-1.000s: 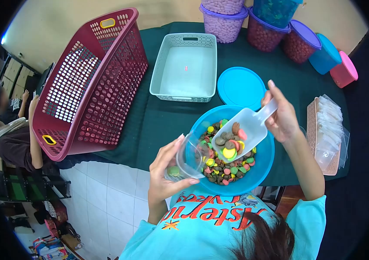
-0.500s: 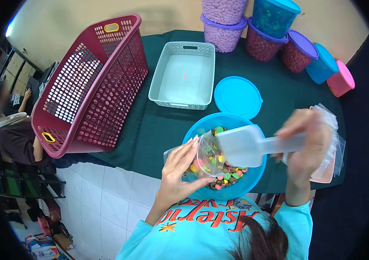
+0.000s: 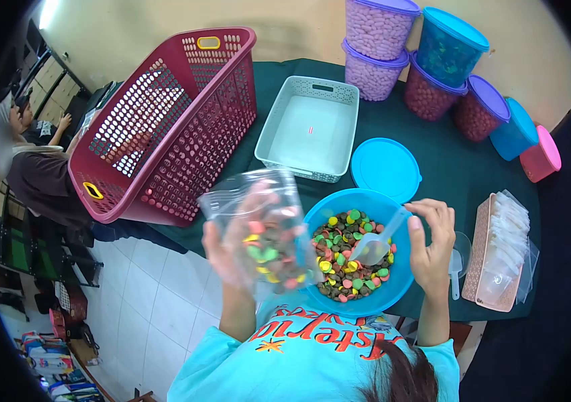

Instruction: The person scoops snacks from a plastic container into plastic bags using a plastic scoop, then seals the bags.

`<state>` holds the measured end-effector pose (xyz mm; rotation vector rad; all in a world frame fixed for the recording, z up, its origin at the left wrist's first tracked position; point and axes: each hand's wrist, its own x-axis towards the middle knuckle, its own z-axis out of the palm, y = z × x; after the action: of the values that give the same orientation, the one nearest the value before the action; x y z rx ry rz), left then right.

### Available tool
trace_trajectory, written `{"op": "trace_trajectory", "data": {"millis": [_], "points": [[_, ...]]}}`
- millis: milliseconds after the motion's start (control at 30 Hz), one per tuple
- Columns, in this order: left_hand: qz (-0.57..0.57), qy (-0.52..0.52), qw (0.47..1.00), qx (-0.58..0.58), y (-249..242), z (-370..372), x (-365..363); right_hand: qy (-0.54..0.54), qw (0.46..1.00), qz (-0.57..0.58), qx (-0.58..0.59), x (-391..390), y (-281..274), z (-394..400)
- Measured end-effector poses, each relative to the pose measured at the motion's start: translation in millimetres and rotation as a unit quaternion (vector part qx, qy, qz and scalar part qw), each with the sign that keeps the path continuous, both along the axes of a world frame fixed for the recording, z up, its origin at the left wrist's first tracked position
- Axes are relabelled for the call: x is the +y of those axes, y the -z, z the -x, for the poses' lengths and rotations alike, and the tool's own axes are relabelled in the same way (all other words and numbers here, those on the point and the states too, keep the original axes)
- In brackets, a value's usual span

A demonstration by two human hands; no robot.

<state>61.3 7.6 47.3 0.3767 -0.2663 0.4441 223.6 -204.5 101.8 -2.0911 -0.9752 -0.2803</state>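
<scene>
My left hand (image 3: 221, 260) is closed around a clear plastic pouch (image 3: 273, 231), blurred by motion, raised to the left of the blue bowl (image 3: 403, 285). Inside the pouch are brown, pink, green and yellow chips. More chips of these colours (image 3: 346, 251) fill the bottom of the bowl. A translucent plastic scoop (image 3: 372, 248) dips into them, its handle leaning toward the right rim. At the handle's end are the curled thumb and fingertips of my right hand (image 3: 433, 241), pinched on it.
A maroon laundry basket (image 3: 191, 144) stands left, beside a pale tray (image 3: 272, 157). Behind the bowl lies a blue lid (image 3: 386, 169). Lidded tubs (image 3: 436, 84) line the back. At right are another scoop (image 3: 456, 264) and a pink basket (image 3: 480, 268) of clear bags. A person sits far left.
The pouch has moved left and up, away from over the bowl, in my left hand. My right hand has lowered the scoop into the chips. The whole view has shifted.
</scene>
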Motion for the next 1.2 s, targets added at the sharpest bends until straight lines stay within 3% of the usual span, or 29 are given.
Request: {"op": "trace_trajectory", "data": {"millis": [33, 133, 233, 333, 433, 633, 833, 1000, 1200], "points": [[0.029, 0.020, 0.998, 0.057, 6.1, -6.4, -6.8, -0.012, 1.000, -0.024, -0.013, 4.5, -4.2, 3.3], [-0.117, 0.051, 0.973, 0.194, 1.3, -32.0, -37.3, -0.115, 0.985, -0.054, 0.118, 15.1, -6.1, 7.8], [-0.274, 0.034, 0.937, 0.216, -5.2, -44.5, -51.8, -0.176, 0.957, -0.060, 0.222, 24.4, 3.8, 7.4], [-0.353, -0.027, 0.912, 0.208, 5.9, -47.5, -51.1, -0.163, 0.952, -0.112, 0.234, 29.1, 20.6, 6.9], [-0.323, -0.116, 0.911, 0.227, -2.5, -49.3, -51.1, -0.136, 0.945, -0.148, 0.258, 29.5, 30.3, 8.2], [-0.390, -0.150, 0.861, 0.290, -5.6, -49.3, -43.8, -0.104, 0.963, -0.163, 0.187, 26.1, 29.7, 14.3], [-0.375, -0.180, 0.864, 0.284, -1.4, -53.9, -44.4, -0.108, 0.978, -0.121, 0.132, 21.7, 28.1, 15.1], [-0.371, -0.214, 0.856, 0.290, -1.1, -52.7, -53.1, -0.108, 0.930, -0.163, 0.311, 20.4, 29.5, 17.5], [-0.362, -0.180, 0.874, 0.271, -2.3, -52.2, -54.9, -0.136, 0.934, -0.172, 0.281, 22.9, 33.8, 21.5]]}}
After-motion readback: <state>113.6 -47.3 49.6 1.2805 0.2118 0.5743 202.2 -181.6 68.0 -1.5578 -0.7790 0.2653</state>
